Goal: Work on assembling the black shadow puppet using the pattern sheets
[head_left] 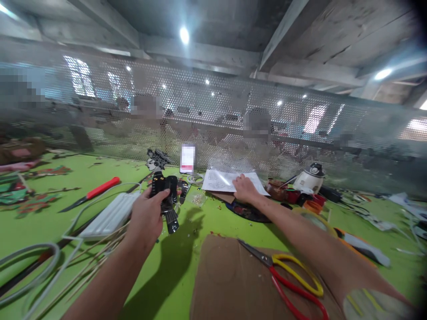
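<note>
My left hand (147, 215) is closed around a black shadow puppet (168, 186), holding it up over the green table. The puppet has a pale cut-out face in profile under a dark ornate headdress, and glossy dark limbs hang from its body. Farther back, my right hand (246, 189) grips the near edge of a printed white sheet (220, 180) with curled fingers. A piece of cardboard shows under that sheet, and a dark round tray (248, 213) is just below the hand. A small clear bag of beads (196, 199) sits between the two hands.
Red-and-yellow scissors (267, 260) lie on a cardboard piece (220, 280). On the left are a red-handled knife (96, 191), a white power strip (108, 215), cables and thin sticks. A phone (187, 158) leans against the perforated screen (213, 120). A white pot (310, 180) and tape stand right.
</note>
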The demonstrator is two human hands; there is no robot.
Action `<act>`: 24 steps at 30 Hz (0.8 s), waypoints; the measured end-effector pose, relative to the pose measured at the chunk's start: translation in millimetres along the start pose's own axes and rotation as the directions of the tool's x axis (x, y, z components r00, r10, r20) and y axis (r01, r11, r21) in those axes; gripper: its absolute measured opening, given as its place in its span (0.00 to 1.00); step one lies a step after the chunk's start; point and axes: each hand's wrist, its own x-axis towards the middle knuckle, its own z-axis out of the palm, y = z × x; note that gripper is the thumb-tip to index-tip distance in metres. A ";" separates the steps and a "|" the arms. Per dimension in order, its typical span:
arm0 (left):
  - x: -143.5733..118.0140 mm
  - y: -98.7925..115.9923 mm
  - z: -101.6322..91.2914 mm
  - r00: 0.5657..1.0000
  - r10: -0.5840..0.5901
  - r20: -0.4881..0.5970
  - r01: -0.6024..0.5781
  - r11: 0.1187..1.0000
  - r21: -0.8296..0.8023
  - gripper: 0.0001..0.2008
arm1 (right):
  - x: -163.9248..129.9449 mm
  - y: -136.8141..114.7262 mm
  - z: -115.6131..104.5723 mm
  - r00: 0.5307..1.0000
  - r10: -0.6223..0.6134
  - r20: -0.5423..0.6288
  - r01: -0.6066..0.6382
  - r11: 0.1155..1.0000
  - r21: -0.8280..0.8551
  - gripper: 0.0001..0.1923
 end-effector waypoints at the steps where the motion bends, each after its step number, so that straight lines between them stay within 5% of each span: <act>1: -0.1 0.3 0.1 1.000 0.004 -0.007 -0.004 1.000 -0.003 0.15 | -1.7 -3.0 1.9 1.000 0.000 -0.022 0.000 1.000 -0.008 0.15; 9: -0.8 1.4 2.3 0.999 0.010 -0.048 -0.012 0.999 -0.044 0.13 | -13.2 -1.9 24.9 0.990 0.105 -0.094 -0.105 0.994 0.002 0.19; 16: 4.1 -7.3 0.7 1.000 0.021 -0.019 -0.021 1.000 -0.006 0.16 | -34.3 0.0 18.6 0.990 -0.015 -0.142 0.028 0.996 0.087 0.14; 24: -4.8 -3.2 10.7 1.000 0.010 0.026 -0.009 1.000 -0.029 0.12 | -136.9 -21.5 -12.7 0.955 -0.150 -0.254 0.219 0.938 0.270 0.10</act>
